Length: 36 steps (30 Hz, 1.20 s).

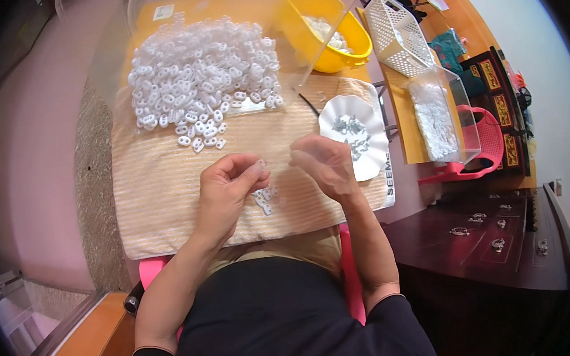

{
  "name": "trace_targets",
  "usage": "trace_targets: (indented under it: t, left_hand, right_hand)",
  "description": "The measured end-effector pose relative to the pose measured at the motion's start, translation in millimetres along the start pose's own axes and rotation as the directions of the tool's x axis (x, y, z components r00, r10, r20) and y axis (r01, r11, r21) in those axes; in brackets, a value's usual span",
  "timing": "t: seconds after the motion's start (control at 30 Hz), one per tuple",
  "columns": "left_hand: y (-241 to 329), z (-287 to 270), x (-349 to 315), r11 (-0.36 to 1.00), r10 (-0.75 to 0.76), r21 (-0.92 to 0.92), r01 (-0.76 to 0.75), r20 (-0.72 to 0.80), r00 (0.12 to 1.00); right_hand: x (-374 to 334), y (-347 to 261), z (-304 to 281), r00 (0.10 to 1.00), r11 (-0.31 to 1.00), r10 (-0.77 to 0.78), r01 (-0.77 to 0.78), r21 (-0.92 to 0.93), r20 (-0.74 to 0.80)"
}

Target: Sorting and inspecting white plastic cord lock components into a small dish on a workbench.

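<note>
Table's near edge sits at the lap; striped beige cloth (158, 188) on it, right edge just past a white scalloped dish (374, 117). Working room: bare cloth left of the left hand (225, 186), plus a strip between both hands and the pile of white two-hole pieces (199, 71). Right side is tighter, dish just beside the right hand (327, 164).

Dish has small grey bits (352, 132) in it. Yellow tub (292, 17) at the far right of the table. Pink floor (49, 163) to the left, pink chair (489, 138) and dark cabinet (464, 237) to the right.

Left grip: narrow thumb-index pinch, small pale piece (262, 164) at the tips, between the hands over the cloth. Too small to read its long axis. Right: fingers bunched, blurred; can't tell if holding. Loose white pieces (266, 197) below the hands point mixed ways.
</note>
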State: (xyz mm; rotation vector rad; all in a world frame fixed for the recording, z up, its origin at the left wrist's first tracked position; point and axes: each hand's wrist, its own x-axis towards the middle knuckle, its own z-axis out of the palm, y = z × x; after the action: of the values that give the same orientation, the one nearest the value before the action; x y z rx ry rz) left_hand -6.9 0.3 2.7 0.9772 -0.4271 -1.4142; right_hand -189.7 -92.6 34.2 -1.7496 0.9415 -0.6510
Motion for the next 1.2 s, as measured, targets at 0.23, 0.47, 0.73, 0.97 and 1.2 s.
trace_targets:
  t: [0.23, 0.47, 0.73, 0.97, 1.2]
  left_hand:
    - [-2, -4, 1, 0.999, -0.037, -0.021, 0.037, 0.029, 0.999]
    - [-1, -4, 1, 0.996, -0.07, -0.06, 0.073, 0.051, 0.996]
    - [-4, -6, 1, 0.995, -0.068, -0.064, 0.072, 0.069, 0.995]
    - [-3, -6, 0, 0.992, -0.084, -0.089, 0.09, 0.066, 0.994]
    - [-6, -7, 0, 0.991, -0.084, -0.098, 0.09, 0.061, 0.995]
  right_hand:
    - [1, -1, 27, 0.996, 0.959, 0.088, -0.083, 0.273, -0.007]
    - [-2, -7, 35, 0.992, 0.96, 0.115, -0.122, 0.253, 0.042]
    - [-4, -10, 37, 0.993, 0.968, 0.111, -0.114, 0.222, 0.025]
    - [-4, -3, 38, 0.99, 0.953, 0.136, -0.142, 0.269, 0.041]
    - [-5, 4, 38, 0.99, 0.96, 0.13, -0.138, 0.245, 0.05]
